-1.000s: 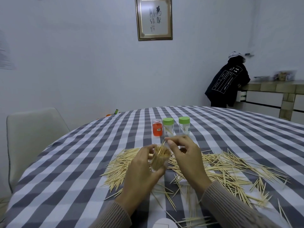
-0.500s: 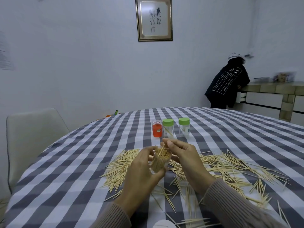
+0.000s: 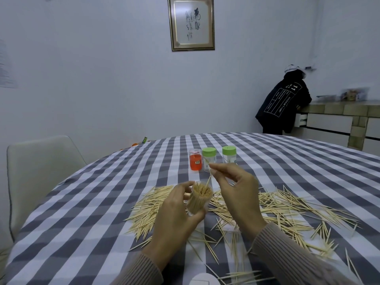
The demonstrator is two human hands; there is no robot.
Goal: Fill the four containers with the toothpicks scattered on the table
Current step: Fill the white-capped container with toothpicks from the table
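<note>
My left hand point(image 3: 181, 214) grips a clear container point(image 3: 199, 199), tilted and packed with toothpicks, above the table. Just right of it, my right hand point(image 3: 236, 192) pinches a single toothpick point(image 3: 209, 178) between thumb and forefinger; its lower end reaches the container's open mouth. Loose toothpicks point(image 3: 287, 210) lie scattered over the checked tablecloth point(image 3: 92, 212) on both sides of my hands. Further back stand three more containers: one with a red bottom point(image 3: 195, 159) and two with green lids point(image 3: 209, 159) point(image 3: 229, 154).
A pale chair point(image 3: 41, 173) stands at the table's left. A person in a dark jacket point(image 3: 283, 103) leans on a counter point(image 3: 345, 112) at the far right. A white round object point(image 3: 203, 279) sits at the near table edge.
My right hand has lifted slightly from the container's mouth and now pinches one toothpick above it. The left hand holds the container about where it was.
</note>
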